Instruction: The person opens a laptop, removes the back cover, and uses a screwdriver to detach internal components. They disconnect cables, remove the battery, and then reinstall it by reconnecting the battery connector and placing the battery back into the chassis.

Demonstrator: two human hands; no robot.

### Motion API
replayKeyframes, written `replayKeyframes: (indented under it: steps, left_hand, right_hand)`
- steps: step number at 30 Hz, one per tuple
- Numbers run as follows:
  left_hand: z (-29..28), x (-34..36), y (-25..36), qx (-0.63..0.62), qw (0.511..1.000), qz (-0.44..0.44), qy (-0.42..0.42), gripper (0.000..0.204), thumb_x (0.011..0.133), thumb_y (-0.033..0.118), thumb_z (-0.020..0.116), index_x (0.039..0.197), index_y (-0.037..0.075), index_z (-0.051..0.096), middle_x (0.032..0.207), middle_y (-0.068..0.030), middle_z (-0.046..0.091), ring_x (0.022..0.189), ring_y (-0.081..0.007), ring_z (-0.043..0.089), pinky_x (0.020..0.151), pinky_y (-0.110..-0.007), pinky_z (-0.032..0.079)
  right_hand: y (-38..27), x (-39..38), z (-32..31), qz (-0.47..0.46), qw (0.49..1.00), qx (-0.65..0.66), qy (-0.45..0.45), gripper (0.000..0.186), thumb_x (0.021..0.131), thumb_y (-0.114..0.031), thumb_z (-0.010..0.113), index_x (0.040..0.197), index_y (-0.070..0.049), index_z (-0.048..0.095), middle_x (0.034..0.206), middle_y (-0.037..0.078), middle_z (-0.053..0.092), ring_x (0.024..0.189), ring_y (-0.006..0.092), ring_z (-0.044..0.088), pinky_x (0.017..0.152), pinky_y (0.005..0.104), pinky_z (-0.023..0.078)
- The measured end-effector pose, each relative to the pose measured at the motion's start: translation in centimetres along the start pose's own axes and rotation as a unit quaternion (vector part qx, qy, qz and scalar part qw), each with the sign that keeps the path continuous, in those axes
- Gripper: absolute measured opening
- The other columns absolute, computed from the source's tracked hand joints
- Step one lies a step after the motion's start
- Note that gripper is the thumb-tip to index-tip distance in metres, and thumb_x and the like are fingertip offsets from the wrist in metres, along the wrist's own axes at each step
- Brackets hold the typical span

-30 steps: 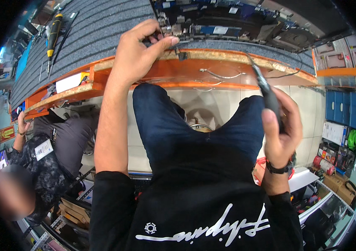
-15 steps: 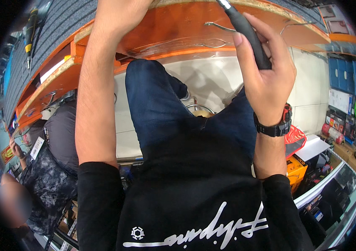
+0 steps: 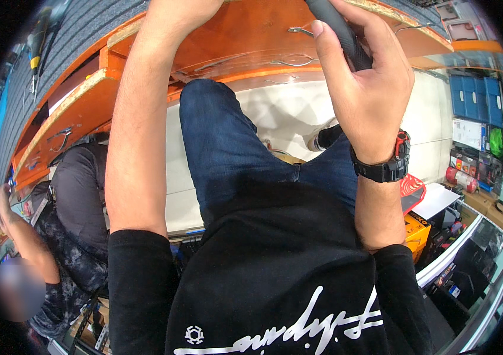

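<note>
My right hand (image 3: 372,89) is closed around a thick black tool handle (image 3: 343,35) at the front edge of the orange desk (image 3: 245,44). The tool's front end runs past the upper rim of the picture, so its working tip is hidden. My thumb lies along the handle's side, and a black and red watch sits on that wrist. My left hand (image 3: 191,8) is over the desk edge at the top; only its back and wrist show, and its fingers are cut off. What it touches cannot be seen.
A grey ribbed mat (image 3: 94,29) covers the desk, with a yellow and black screwdriver (image 3: 38,44) at left. Metal pull handles (image 3: 291,60) stick out of the drawers. A person (image 3: 77,236) sits close on my left. Boxes, a red tray (image 3: 411,192) and a glass case stand at right.
My right hand and the tool have moved up and slightly left, taking the tool's silver front part out of view. The neighbour's arm has shifted.
</note>
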State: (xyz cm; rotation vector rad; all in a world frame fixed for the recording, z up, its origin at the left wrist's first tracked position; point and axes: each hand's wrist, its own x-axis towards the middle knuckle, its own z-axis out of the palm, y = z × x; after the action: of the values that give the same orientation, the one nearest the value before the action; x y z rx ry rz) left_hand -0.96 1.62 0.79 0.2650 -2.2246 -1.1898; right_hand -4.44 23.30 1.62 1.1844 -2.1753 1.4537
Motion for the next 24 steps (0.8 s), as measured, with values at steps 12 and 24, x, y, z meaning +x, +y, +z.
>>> replayKeyframes:
  steps: [12, 24]
  left_hand:
    - [-0.4, -0.1, 0.1, 0.04, 0.999, -0.014, 0.015, 0.02, 0.087, 0.012, 0.075, 0.098, -0.004, 0.072, 0.076, -0.0105, 0.069, 0.067, -0.0176, 0.059, 0.065, -0.034, 0.049]
    - [-0.6, -0.4, -2.6, 0.093, 0.996, 0.015, 0.001, 0.029, 0.09, 0.026, 0.079, 0.1, 0.0, 0.073, 0.083, -0.0029, 0.066, 0.075, -0.012, 0.054, 0.073, -0.029, 0.048]
  right_hand:
    - [1.0, 0.2, -0.4, -0.027, 0.998, 0.049, 0.04, 0.029, 0.096, -0.006, 0.068, 0.121, 0.007, 0.062, 0.105, 0.011, 0.069, 0.09, 0.0132, 0.065, 0.078, 0.0238, 0.051]
    - [6.3, -1.1, -8.0, 0.036, 0.975, 0.129, 0.18, 0.034, 0.101, -0.015, 0.066, 0.13, 0.001, 0.06, 0.103, 0.011, 0.073, 0.085, 0.0102, 0.065, 0.075, 0.024, 0.05]
